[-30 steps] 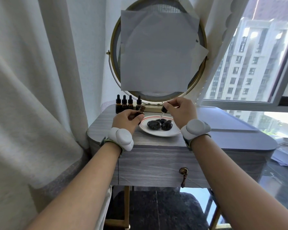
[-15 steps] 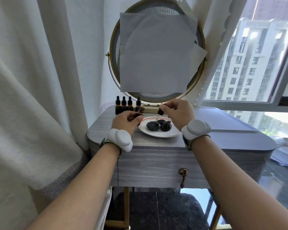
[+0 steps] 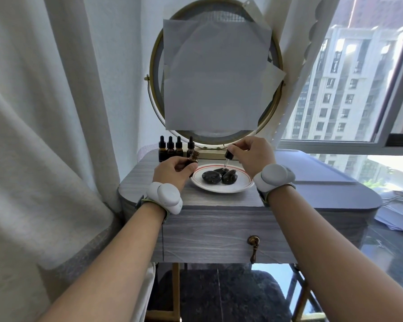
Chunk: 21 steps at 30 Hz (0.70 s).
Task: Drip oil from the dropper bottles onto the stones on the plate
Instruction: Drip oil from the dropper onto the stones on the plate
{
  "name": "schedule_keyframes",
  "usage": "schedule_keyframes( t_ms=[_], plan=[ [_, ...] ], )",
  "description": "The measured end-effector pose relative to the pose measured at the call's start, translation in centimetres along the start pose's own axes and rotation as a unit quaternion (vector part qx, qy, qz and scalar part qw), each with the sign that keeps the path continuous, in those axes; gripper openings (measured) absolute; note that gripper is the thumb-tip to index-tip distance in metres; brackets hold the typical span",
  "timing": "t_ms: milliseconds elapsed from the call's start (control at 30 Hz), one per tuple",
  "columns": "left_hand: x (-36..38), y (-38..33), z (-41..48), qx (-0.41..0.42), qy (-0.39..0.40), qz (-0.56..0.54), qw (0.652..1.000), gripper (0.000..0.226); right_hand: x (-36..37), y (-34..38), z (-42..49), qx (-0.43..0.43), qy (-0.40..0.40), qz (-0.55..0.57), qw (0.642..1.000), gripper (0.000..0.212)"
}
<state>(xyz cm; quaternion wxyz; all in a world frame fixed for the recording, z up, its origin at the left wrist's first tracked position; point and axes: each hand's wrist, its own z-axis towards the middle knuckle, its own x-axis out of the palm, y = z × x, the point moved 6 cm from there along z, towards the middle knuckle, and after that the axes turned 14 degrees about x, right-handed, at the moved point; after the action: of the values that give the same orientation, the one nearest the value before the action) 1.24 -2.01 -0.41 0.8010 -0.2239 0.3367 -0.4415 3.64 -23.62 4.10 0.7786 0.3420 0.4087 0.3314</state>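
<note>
Right hand point(image 3: 254, 155) is doing the work here: we are pinching the black bulb of the dropper point(image 3: 227, 159) between thumb and fingertips, fingers clamped together on it, and we are holding its glass stem pointing down and slightly toward us, tip hanging right over the rearmost of the stones point(image 3: 219, 175). That long axis is what matters now, since it is running nearly straight down from the hand to the stone beneath, so a squeeze should be landing the oil where we are aiming. Whether the tip is touching the stone or just above it, we cannot tell. Left hand point(image 3: 173, 169) is wrapping around the open bottle point(image 3: 193, 158), closed firmly on it, keeping it upright just beside the left rim of the plate point(image 3: 241, 185). Three dark stones are sitting close together on that plate, mid-tabletop point(image 3: 219, 199), and the two front ones are lying nearer to us than the tip. Four capped dropper bottles point(image 3: 175, 148) are waiting in a row behind the left hand, which looks the closer one to them.
</note>
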Motion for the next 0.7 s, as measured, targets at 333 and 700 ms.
schedule_keyframes(
  t_ms=[333, 700],
  plan=[
    [0.0, 0.2, 0.1, 0.006, -0.004, -0.004, 1.000, 0.021, 1.3, 0.7, 0.0, -0.011, 0.010, -0.005, 1.000, 0.015],
    [0.0, 0.2, 0.2, 0.012, -0.007, 0.001, 1.000, 0.018, 1.2, 0.4, -0.3, -0.012, 0.023, 0.007, 1.000, 0.013]
  ],
)
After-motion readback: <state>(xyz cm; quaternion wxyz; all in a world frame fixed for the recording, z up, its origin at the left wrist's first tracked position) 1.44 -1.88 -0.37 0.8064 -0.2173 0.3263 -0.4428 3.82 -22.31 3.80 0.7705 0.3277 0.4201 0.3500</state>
